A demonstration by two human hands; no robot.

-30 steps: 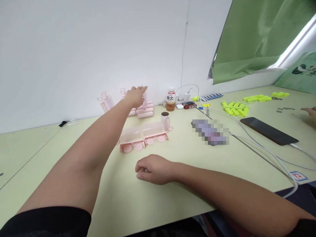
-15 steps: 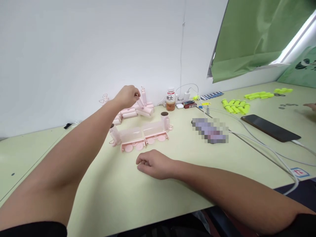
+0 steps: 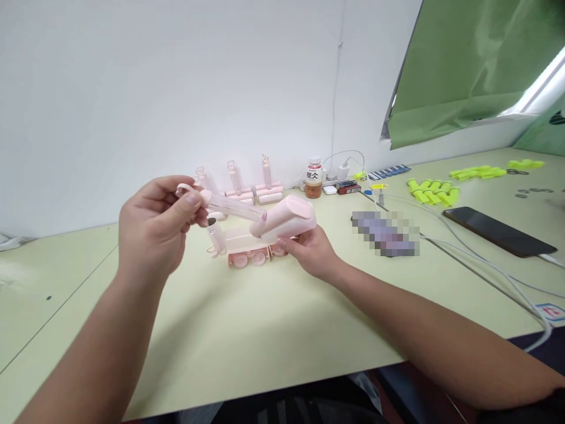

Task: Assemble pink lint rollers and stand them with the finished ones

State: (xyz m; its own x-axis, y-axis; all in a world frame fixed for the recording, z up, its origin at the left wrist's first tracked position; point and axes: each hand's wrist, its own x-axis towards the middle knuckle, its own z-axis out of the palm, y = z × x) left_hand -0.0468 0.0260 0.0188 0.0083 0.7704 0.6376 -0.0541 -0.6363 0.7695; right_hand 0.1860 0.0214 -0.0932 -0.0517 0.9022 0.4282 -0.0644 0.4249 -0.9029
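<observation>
A pale pink lint roller (image 3: 260, 217) hangs above the table (image 3: 247, 330): thin handle, fat cylinder head. The left hand (image 3: 152, 227) pinches the handle end at 9 o'clock; the right hand (image 3: 311, 250) cups the head from 5 o'clock. A pink train-shaped tray (image 3: 245, 247) lies just behind. Open tabletop lies toward 6 o'clock.

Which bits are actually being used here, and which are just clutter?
In use: left hand and right hand holding a pink roller; pink train-shaped tray; spare rollers.
Lying about: drink bottle, yellow highlighters, phone, cables.
</observation>
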